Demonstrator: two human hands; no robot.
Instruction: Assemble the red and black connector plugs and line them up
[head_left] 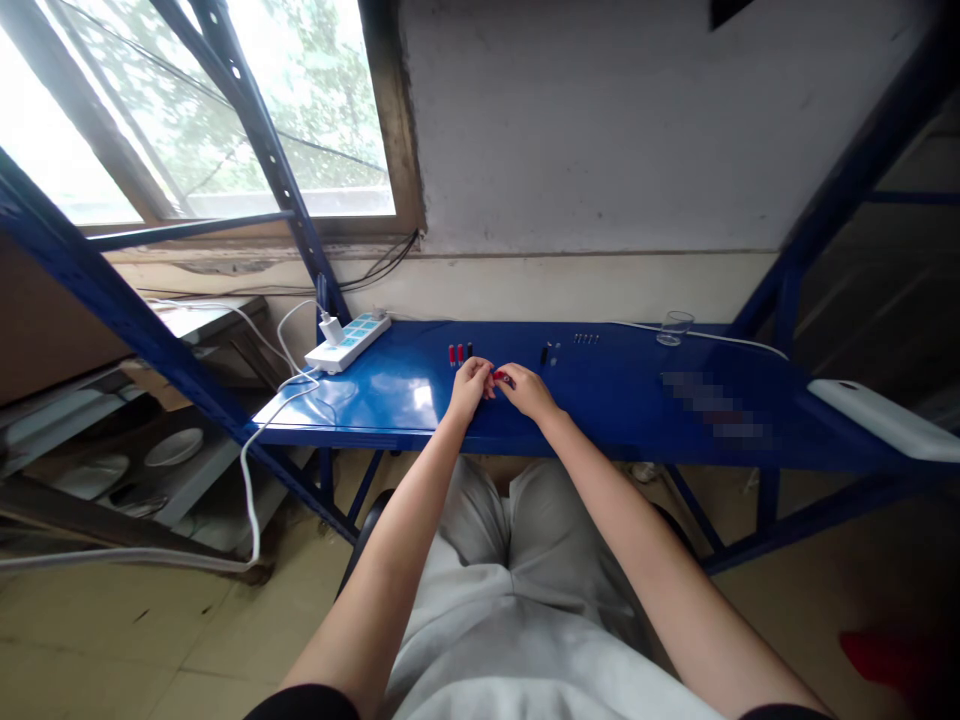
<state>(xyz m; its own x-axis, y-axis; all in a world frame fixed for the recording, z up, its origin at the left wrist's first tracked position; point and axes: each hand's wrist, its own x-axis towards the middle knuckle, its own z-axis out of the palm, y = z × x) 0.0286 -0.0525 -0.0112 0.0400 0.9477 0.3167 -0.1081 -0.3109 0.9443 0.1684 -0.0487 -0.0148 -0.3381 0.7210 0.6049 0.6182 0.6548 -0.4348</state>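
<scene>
My left hand point(471, 388) and my right hand point(528, 392) meet above the front part of the blue table point(390, 395), both with fingers closed. Between them is a small red piece point(499, 376) with a dark part by my right fingers; its exact kind is too small to make out. My right fingers pinch it, while the left fingertips close in at its left end. Just beyond my left hand, small red pieces point(456, 354) and a black one point(471, 350) stand side by side. A black piece point(544, 355) and tiny clear bits point(555, 352) lie beyond my right hand.
Several tiny metal pins point(586, 339) lie in a row near the back. A clear glass point(675, 328) is at the back right, and a white case point(885, 418) at the right end. On the left sit a white power strip point(349, 343) and its cable point(251, 480).
</scene>
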